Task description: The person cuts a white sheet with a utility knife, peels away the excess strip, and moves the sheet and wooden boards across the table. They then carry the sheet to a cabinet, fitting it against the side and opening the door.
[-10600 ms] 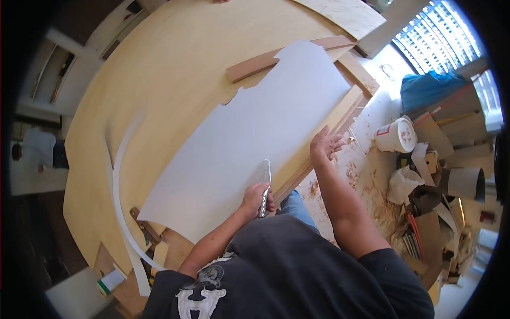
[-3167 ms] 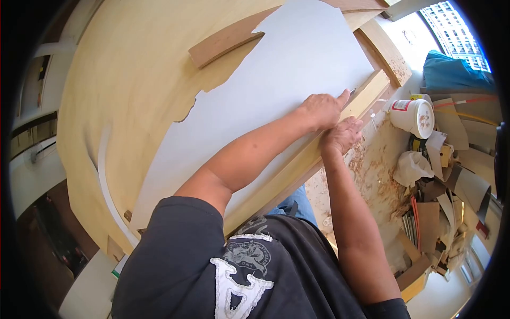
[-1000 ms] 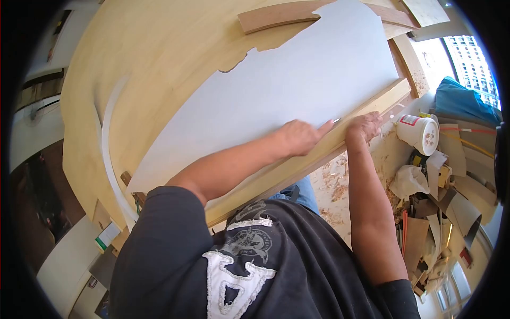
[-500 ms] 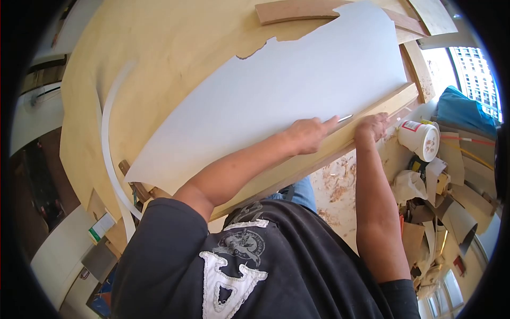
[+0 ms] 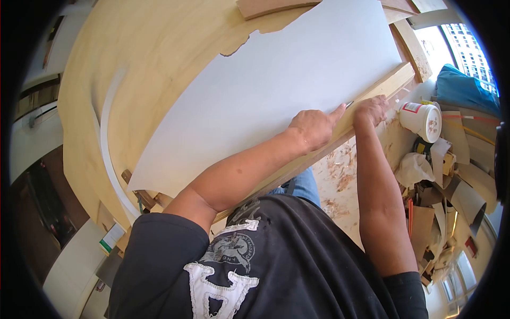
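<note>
A large white laminate sheet [image 5: 265, 90] lies on a big plywood panel [image 5: 154, 58]. My left hand [image 5: 314, 127] grips a slim metal tool [image 5: 349, 104], forefinger stretched along it, its tip at the sheet's near edge. My right hand [image 5: 372, 109] rests just to the right of the tool tip, pressing on the light wooden edge strip [image 5: 390, 85] that runs along the sheet's edge.
A brown wood strip [image 5: 265, 6] lies at the sheet's far end. A loose white edge band [image 5: 106, 159] curves along the panel's left side. A white bucket [image 5: 422, 121], a blue bag [image 5: 467, 90], cardboard scraps [image 5: 451, 181] and wood shavings [image 5: 340, 165] cover the floor at right.
Both hands have slid a little farther along the sheet's near edge, toward the far right corner, with the tool tip staying on the edge. The camera view shifted slightly.
</note>
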The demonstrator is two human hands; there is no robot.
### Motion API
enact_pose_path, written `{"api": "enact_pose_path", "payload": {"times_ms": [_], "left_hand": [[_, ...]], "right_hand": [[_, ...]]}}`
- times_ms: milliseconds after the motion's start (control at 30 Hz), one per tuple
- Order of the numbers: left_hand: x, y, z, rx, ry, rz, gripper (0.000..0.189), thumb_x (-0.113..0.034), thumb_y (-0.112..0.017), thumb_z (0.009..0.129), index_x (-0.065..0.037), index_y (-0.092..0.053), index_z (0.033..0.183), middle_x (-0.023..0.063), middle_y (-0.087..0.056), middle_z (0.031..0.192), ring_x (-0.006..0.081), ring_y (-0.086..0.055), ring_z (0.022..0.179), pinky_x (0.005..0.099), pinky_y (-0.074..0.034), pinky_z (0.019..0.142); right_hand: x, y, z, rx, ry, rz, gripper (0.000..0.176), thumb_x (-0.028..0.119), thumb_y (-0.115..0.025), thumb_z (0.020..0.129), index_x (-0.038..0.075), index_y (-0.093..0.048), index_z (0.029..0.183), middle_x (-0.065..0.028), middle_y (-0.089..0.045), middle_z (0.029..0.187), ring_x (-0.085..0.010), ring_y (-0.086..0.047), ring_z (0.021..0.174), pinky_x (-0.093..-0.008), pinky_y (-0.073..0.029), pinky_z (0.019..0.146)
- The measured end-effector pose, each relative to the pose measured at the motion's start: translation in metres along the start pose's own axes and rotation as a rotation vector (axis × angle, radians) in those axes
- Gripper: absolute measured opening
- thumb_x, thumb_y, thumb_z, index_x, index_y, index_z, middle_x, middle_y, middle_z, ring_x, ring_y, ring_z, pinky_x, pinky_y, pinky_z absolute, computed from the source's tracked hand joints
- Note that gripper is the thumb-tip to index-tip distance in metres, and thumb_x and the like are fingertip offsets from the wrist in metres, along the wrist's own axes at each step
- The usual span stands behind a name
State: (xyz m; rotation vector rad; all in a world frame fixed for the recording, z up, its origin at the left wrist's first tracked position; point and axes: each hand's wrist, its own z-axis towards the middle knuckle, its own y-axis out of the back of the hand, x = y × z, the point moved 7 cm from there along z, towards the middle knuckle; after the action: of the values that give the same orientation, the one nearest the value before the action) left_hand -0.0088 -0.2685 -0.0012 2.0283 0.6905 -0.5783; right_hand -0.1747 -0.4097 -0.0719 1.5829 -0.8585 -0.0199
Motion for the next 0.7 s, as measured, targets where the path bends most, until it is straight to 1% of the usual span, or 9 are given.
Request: {"api": "enact_pose_path", "payload": {"times_ms": [100,167,267,300,367,500,600,667,700], "left_hand": [[-0.005,-0.001,0.012,-0.024,-0.037,0.057,0.060,-0.019,-0.047,0.094,-0.022,-0.032,0.153,0.0210,-0.069,0.090,0.0350,-0.069,0.082,0.0474,-0.053,0.076],[-0.005,-0.006,0.025,-0.078,-0.081,0.089,0.061,-0.020,-0.047,0.094,-0.022,-0.031,0.153,0.0210,-0.069,0.086,0.0353,-0.069,0.078,0.0480,-0.054,0.074],[0.004,-0.009,0.027,-0.150,-0.125,0.038,0.062,-0.023,-0.048,0.093,-0.023,-0.031,0.153,0.0205,-0.069,0.083,0.0357,-0.069,0.073,0.0481,-0.054,0.072],[0.008,-0.011,0.022,-0.112,-0.103,0.043,0.061,-0.024,-0.048,0.094,-0.023,-0.031,0.153,0.0204,-0.069,0.083,0.0360,-0.069,0.073,0.0483,-0.054,0.071],[0.016,-0.015,0.002,-0.039,-0.053,0.057,0.060,-0.026,-0.048,0.094,-0.024,-0.032,0.152,0.0201,-0.069,0.083,0.0366,-0.069,0.072,0.0487,-0.055,0.071],[0.030,-0.027,-0.014,-0.073,-0.055,-0.021,0.056,-0.030,-0.046,0.097,-0.025,-0.034,0.151,0.0196,-0.070,0.084,0.0377,-0.068,0.073,0.0490,-0.054,0.072],[0.034,-0.027,-0.010,-0.119,-0.080,-0.008,0.053,-0.031,-0.045,0.099,-0.023,-0.035,0.151,0.0190,-0.070,0.082,0.0379,-0.068,0.073,0.0480,-0.055,0.070],[0.034,-0.027,-0.009,-0.143,-0.092,-0.007,0.052,-0.030,-0.045,0.099,-0.021,-0.037,0.150,0.0181,-0.069,0.081,0.0373,-0.068,0.072,0.0471,-0.055,0.069],[0.033,-0.024,-0.011,-0.143,-0.105,-0.029,0.051,-0.030,-0.046,0.099,-0.021,-0.039,0.149,0.0180,-0.069,0.080,0.0372,-0.068,0.072,0.0469,-0.055,0.069]], "right_hand": [[0.003,0.004,-0.005,0.012,0.005,0.015,0.055,0.050,-0.021,0.104,0.009,-0.048,0.129,-0.0246,-0.050,0.130,-0.0373,-0.048,0.125,-0.0473,-0.046,0.101],[-0.004,-0.003,0.004,-0.021,0.030,-0.062,0.054,0.050,-0.021,0.104,0.009,-0.047,0.129,-0.0244,-0.050,0.129,-0.0376,-0.048,0.124,-0.0484,-0.046,0.101],[0.001,0.003,-0.005,-0.012,-0.033,0.009,0.055,0.050,-0.021,0.104,0.009,-0.048,0.129,-0.0252,-0.050,0.128,-0.0380,-0.048,0.124,-0.0482,-0.047,0.100],[0.004,0.007,-0.010,-0.003,-0.073,0.065,0.055,0.050,-0.021,0.104,0.009,-0.048,0.129,-0.0257,-0.050,0.128,-0.0381,-0.048,0.125,-0.0478,-0.047,0.100],[0.006,0.008,-0.011,0.019,-0.059,-0.034,0.052,0.047,-0.024,0.104,0.010,-0.049,0.129,-0.0248,-0.050,0.129,-0.0381,-0.048,0.125,-0.0457,-0.048,0.100],[0.010,0.011,-0.015,0.039,-0.128,0.095,0.044,0.040,-0.029,0.105,0.010,-0.049,0.130,-0.0208,-0.050,0.132,-0.0377,-0.047,0.125,-0.0423,-0.050,0.099],[-0.025,-0.040,0.041,-0.120,0.275,-0.425,0.042,0.038,-0.033,0.105,0.010,-0.049,0.131,-0.0200,-0.048,0.135,-0.0380,-0.049,0.123,-0.0427,-0.050,0.099],[-0.009,-0.033,0.033,-0.085,0.296,-0.492,0.045,0.041,-0.033,0.104,0.011,-0.049,0.133,-0.0224,-0.045,0.139,-0.0388,-0.049,0.124,-0.0439,-0.050,0.100],[-0.022,-0.038,0.037,-0.083,0.237,-0.389,0.049,0.044,-0.032,0.103,0.011,-0.048,0.136,-0.0235,-0.043,0.141,-0.0400,-0.049,0.124,-0.0449,-0.048,0.101]]}}
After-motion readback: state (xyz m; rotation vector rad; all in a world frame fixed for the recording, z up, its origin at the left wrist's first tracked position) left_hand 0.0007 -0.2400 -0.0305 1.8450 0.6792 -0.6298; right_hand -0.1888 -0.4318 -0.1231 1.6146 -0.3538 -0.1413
